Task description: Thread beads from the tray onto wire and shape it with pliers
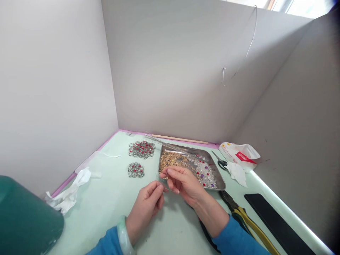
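My left hand (149, 199) is closed in a pinch just in front of the metal tray (221, 183), with a bracelet (123, 235) on its wrist. My right hand (184, 182) pinches too, over the tray's near left edge. Between the fingertips of both hands runs a thin wire (165, 177), faint and partly hidden. The tray holds gold beads (172, 159) at left and clear beads (205, 171) with red and purple ones at right. Beyond my left hand lie a small beaded wire piece (136, 170) and a larger pile of similar pieces (142, 149).
Long thin wires (170, 144) lie across the tray's far edge, before a wooden stick (180, 139). At right are scissors (222, 163), a tissue pack (239, 155), yellow-handled pliers (243, 214) and a black bar (276, 223). A green container (29, 216) stands at left beside crumpled tissue (69, 193).
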`<state>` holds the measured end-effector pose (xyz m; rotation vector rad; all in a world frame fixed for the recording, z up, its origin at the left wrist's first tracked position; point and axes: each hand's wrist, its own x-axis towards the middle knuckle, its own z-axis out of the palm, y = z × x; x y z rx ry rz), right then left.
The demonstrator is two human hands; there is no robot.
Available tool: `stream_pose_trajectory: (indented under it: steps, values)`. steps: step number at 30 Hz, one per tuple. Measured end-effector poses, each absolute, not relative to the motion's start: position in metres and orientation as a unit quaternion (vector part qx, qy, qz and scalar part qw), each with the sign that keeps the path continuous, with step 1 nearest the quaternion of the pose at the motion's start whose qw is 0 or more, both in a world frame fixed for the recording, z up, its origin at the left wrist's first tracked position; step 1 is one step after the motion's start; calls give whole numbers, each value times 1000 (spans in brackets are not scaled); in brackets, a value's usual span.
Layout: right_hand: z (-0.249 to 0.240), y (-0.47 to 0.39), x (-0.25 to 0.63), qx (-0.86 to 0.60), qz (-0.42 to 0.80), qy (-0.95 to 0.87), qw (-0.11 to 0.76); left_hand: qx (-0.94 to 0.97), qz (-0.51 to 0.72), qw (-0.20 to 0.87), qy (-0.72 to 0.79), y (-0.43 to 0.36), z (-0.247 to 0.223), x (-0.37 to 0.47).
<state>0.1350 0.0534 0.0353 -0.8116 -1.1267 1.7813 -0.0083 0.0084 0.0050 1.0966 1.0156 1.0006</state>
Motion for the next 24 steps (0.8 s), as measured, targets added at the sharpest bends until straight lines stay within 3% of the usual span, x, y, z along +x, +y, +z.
stream_pose_trajectory:
  steps: [24]
  values:
    - [34, 55, 138, -326, 719, -441, 426, 457, 440, 638, 437, 8, 6, -9]
